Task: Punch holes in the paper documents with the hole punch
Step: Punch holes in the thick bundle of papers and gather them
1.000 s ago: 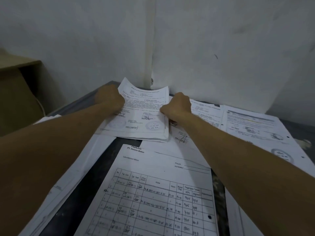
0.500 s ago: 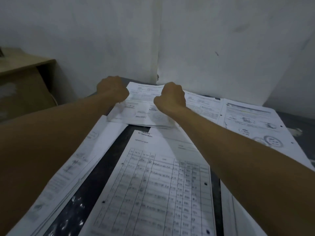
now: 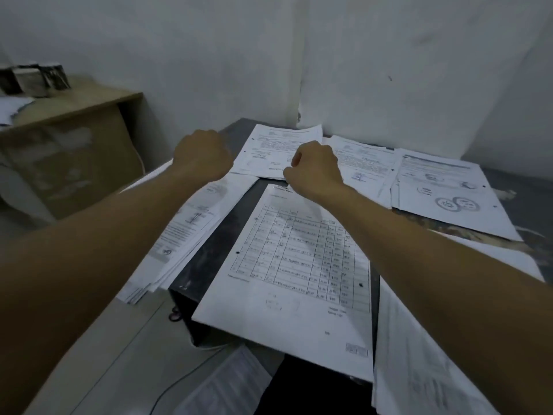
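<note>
White paper sheets are lying in several piles around both hands. The table sheet (image 3: 296, 265) under the right forearm is already showing punched holes on its two long edges, and so is the stamped sheet (image 3: 449, 190) to the right of the right hand (image 3: 314, 172). The left hand (image 3: 202, 158) is hanging curled like a fist, holding nothing. The right hand is curling at the near edge of the far pile (image 3: 281, 151); I cannot tell if it is gripping it. No hole punch is visible, so more punching is probably waiting.

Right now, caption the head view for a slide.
Two fists, left hand and right hand, above punched paper documents.
</note>
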Demonstrator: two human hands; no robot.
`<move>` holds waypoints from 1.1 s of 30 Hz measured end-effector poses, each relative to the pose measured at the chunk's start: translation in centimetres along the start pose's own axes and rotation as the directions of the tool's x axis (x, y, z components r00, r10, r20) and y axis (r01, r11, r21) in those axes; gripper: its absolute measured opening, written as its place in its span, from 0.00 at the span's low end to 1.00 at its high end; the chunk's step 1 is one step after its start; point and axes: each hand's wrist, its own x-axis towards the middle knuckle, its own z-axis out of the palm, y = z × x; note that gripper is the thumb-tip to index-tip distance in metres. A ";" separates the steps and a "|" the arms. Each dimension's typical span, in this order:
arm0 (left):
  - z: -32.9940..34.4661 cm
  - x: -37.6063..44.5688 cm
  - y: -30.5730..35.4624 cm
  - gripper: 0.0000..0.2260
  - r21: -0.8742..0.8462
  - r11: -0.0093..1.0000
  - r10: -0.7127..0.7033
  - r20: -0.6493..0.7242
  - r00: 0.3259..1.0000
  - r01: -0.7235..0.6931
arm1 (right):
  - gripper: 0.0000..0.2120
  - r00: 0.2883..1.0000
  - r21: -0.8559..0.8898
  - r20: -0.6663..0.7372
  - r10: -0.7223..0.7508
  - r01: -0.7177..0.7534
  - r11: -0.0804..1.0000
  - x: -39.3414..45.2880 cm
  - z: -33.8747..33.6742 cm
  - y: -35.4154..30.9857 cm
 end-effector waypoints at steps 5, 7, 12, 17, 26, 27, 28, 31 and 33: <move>-0.4 -3.4 -2.6 0.09 0.045 0.998 -0.046 0.008 0.999 0.046 | 0.08 0.997 -0.009 0.036 -0.061 0.061 0.998 -4.4 1.6 -1.7; -0.6 -4.1 -3.7 0.11 0.054 0.996 -0.073 0.011 0.997 0.073 | 0.06 0.995 -0.026 0.034 -0.090 0.091 0.996 -5.5 2.3 -2.5; -0.9 -5.1 -6.2 0.12 0.110 0.987 -0.120 0.055 0.991 0.114 | 0.03 0.985 -0.067 0.026 -0.172 0.173 0.983 -6.8 4.7 -4.7; -0.6 -5.2 -8.2 0.20 0.131 0.976 -0.189 0.110 0.976 0.174 | 0.14 0.987 -0.115 0.035 -0.159 0.162 0.980 -7.2 7.1 -6.0; -0.5 -5.4 -9.7 0.15 0.155 0.973 -0.205 0.233 0.951 0.172 | 0.17 0.994 -0.269 0.032 -0.107 0.112 0.957 -7.2 10.1 -6.9; -0.5 -5.4 -9.8 0.14 0.152 0.973 -0.205 0.234 0.950 0.172 | 0.17 0.993 -0.277 0.028 -0.113 0.116 0.954 -7.2 10.2 -7.1; -0.5 -5.3 -9.9 0.14 0.147 0.973 -0.207 0.234 0.950 0.176 | 0.16 0.992 -0.281 0.028 -0.123 0.126 0.952 -7.2 10.3 -7.2; -0.4 -4.9 -10.2 0.13 0.137 0.971 -0.224 0.238 0.945 0.196 | 0.15 0.989 -0.271 0.024 -0.149 0.150 0.951 -7.3 10.7 -7.4; -0.2 -4.5 -10.5 0.14 0.144 0.968 -0.237 0.245 0.940 0.207 | 0.13 0.985 -0.272 -0.014 -0.174 0.163 0.948 -7.4 11.2 -7.2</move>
